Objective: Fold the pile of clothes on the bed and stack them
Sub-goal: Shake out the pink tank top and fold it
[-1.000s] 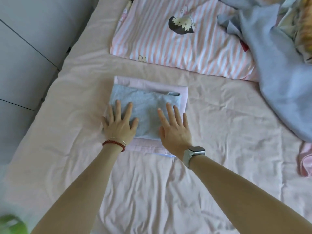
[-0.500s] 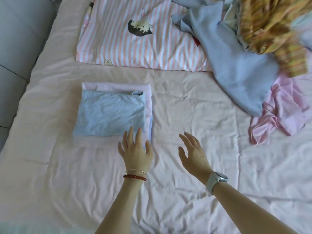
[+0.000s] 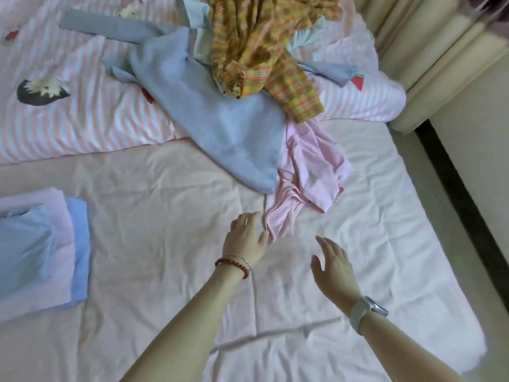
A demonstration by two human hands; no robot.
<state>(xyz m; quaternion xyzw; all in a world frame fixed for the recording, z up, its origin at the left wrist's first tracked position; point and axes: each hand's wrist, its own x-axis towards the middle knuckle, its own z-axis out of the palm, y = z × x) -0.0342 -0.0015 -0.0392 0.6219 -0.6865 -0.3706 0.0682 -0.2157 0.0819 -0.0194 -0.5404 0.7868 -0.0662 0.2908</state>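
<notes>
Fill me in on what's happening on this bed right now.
A person is folding laundry on the bed sheet. A folded stack sits at the left edge. Both hands reach toward the unfolded pile: the left hand is open with its fingertips at the edge of a crumpled pink garment, and the right hand hovers open beside it. A blue garment and a yellow plaid one lie unfolded behind.

Red bead bracelet (image 3: 231, 264) left, grey smartwatch (image 3: 367, 308) right.
</notes>
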